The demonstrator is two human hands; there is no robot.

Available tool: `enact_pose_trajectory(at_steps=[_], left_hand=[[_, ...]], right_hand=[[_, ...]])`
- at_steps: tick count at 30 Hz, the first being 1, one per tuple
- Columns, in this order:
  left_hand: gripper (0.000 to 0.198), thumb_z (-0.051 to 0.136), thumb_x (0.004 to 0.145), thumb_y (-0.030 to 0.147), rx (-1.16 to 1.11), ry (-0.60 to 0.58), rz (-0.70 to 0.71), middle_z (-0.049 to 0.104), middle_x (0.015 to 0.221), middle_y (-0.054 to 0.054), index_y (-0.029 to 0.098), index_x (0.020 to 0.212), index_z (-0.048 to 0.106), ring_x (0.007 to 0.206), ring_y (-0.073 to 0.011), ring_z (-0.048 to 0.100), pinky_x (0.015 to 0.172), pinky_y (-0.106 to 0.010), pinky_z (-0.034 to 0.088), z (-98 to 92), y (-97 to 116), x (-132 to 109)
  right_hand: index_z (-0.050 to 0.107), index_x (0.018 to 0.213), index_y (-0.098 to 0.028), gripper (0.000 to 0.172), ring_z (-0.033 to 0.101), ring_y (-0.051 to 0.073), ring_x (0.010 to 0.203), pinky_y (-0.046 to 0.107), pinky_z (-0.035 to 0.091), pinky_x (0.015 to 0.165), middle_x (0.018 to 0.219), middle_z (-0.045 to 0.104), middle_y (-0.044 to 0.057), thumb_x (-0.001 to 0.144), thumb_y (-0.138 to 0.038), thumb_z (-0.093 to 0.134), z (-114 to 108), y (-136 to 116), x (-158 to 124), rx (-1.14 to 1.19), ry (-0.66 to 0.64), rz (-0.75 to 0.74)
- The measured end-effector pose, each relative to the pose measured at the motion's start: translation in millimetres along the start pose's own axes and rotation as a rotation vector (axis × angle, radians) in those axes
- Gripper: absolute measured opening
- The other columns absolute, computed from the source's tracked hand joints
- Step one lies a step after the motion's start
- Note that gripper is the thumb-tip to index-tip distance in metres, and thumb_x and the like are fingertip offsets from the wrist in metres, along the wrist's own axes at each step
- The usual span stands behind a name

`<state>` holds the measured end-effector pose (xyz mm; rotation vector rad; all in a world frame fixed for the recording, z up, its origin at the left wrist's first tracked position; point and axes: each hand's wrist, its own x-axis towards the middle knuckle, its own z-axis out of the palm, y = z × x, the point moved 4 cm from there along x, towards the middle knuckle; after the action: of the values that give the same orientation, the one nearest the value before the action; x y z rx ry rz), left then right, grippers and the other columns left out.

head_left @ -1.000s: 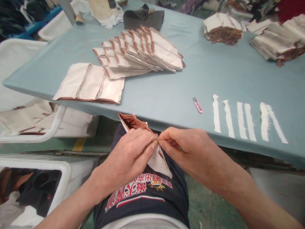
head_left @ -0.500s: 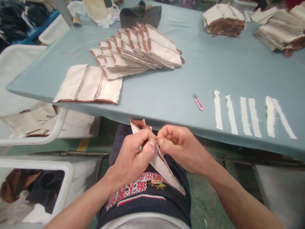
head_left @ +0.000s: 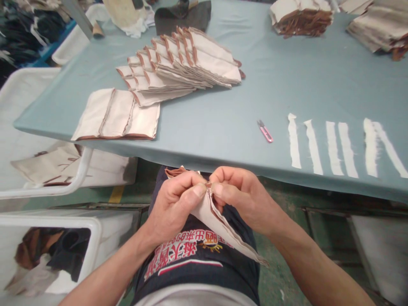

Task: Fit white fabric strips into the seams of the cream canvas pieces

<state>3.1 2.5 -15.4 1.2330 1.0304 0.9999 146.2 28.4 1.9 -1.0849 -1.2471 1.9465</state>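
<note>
Head view: both hands up front at the near edge of the tabletop (head_left: 216, 127), over the lap. Left hand (head_left: 178, 202) pinches a cream cloth piece (head_left: 225, 225) between thumb and forefinger at its brown-trimmed edge. Right hand (head_left: 244, 193) pinches the same edge just beside it, thumb on the near side; its other fingers are curled. Fingertips nearly touching, a short bit of brown showing between the thumbs. Cloth piece sits between hands and lap: one end pokes out beyond the left hand, the other slants down to the right across dark clothing (head_left: 240, 265) with red lettering. Part of it is hidden by the hands.

On the tabletop, left of center: fanned stack (head_left: 210, 59) of cream panels with brown edges, its lower left corner overlapping a flat panel (head_left: 119, 112) that lies along the near edge. Pink-handled snips (head_left: 265, 131) lie right of center, blades pointing away from the person. Right of those, six white strips (head_left: 295, 144) in a rough row; the last two touch at the top. Far right corner: two more cloth piles (head_left: 301, 21), well apart from the hands. Left of the lap: white bin (head_left: 95, 238) with mixed fabric scraps.
</note>
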Motion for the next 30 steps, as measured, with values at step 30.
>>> enact_pose_trajectory(at_steps=[30], left_hand=[[0.024, 0.055, 0.089, 0.02, 0.43, -0.005, 0.011, 0.07, 0.074, -0.001, 0.016, 0.07, 0.068, 0.073, -0.0158, 0.06, 0.074, -0.029, 0.045, -6.7, 20.5, 6.6]], right_hand=[[0.055, 0.082, -0.024, 0.013, 0.062, 0.013, 0.062, 0.024, 0.048, 0.061, 0.073, 0.07, -0.001, 0.088, -0.012, 0.055, -1.2, 5.6, -16.5, -0.778, 0.227, -0.497]])
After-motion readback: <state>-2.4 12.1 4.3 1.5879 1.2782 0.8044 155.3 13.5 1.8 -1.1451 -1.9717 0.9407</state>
